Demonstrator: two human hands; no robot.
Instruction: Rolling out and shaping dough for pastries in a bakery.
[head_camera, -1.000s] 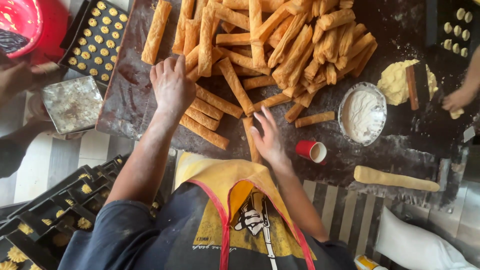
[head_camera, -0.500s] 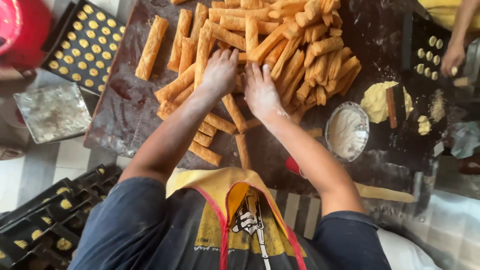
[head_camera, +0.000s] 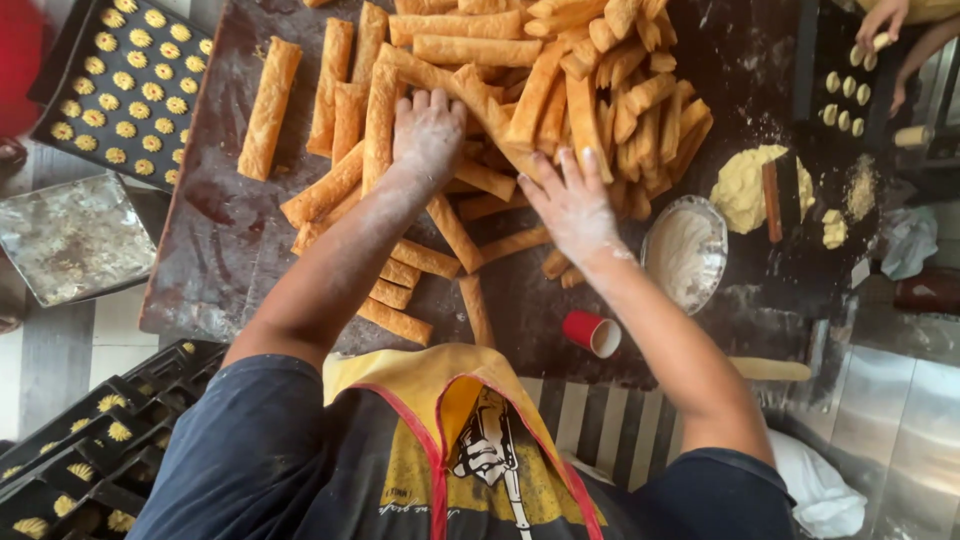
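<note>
A big heap of long golden baked pastry sticks (head_camera: 560, 80) covers the dark work table (head_camera: 210, 250). My left hand (head_camera: 428, 130), dusted with flour, rests palm down on sticks at the heap's left side, fingers together. My right hand (head_camera: 570, 200) is spread flat with fingers apart on the sticks at the heap's lower middle. Neither hand has closed around a stick. Loose sticks (head_camera: 400, 322) lie nearer my body.
A metal bowl of flour (head_camera: 685, 250) and a red cup (head_camera: 590, 332) sit right of my right arm. Yellow dough (head_camera: 742, 185), a dough roll (head_camera: 768, 370), black trays of piped cookies (head_camera: 120, 90), a foil tray (head_camera: 75, 238). Another person's hands (head_camera: 885, 30) work top right.
Both my hands have reached farther up into the heap of sticks and now lie on it. The view has shifted toward the heap.
</note>
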